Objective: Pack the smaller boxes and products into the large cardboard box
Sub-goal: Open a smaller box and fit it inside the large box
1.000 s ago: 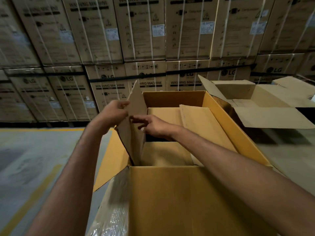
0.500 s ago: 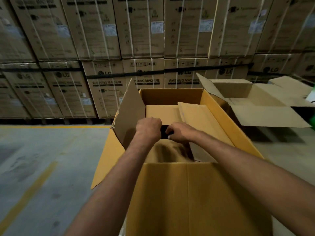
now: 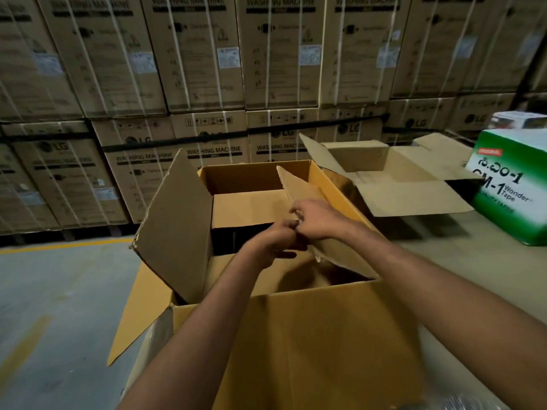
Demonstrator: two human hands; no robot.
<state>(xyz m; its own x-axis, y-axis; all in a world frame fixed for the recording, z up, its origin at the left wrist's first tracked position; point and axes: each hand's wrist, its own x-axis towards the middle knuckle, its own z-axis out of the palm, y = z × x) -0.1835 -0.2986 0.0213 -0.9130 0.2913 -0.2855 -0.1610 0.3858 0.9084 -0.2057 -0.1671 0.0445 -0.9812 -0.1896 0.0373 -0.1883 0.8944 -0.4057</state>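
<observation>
- Cardboard of a yellow-brown colour makes the large cardboard box (image 3: 310, 335), which stands open in the middle of the view and reaches down to 6 o'clock, just in front of the person.
- Both bare forearms come in from 5 and 7 o'clock and meet over the open top of the box.
- The right hand (image 3: 316, 218) has its fingers curled over the inner edge of the right flap (image 3: 340, 255), a duller brown sheet that is tilted up at 3 o'clock of the opening.
- The left hand (image 3: 276, 242) is curled too and touches the right hand at the same edge; whether it really holds the flap, I cannot tell.
- The left flap (image 3: 177, 226) stands almost upright at 9 o'clock of the opening, with a ragged edge.
- A flat brown panel (image 3: 248, 208) lies inside at 12 o'clock of the opening, with a dark gap below it; what is in the gap is not visible.
- One outer flap (image 3: 139, 315) of the box hangs outward and down at 8 o'clock.
- A second open box (image 3: 399, 184) stands at 2 o'clock, just beside the large one, with its flaps spread.
- A green and white carton (image 3: 515, 196) with the words "Wonder Tape" is at 3 o'clock, partly cut by the picture edge.
- Washing machine cartons (image 3: 281, 69) with white straps are stacked as a wall across 12 o'clock.
- The grey floor (image 3: 59, 291) at 9 o'clock carries a yellow line (image 3: 59, 247).
</observation>
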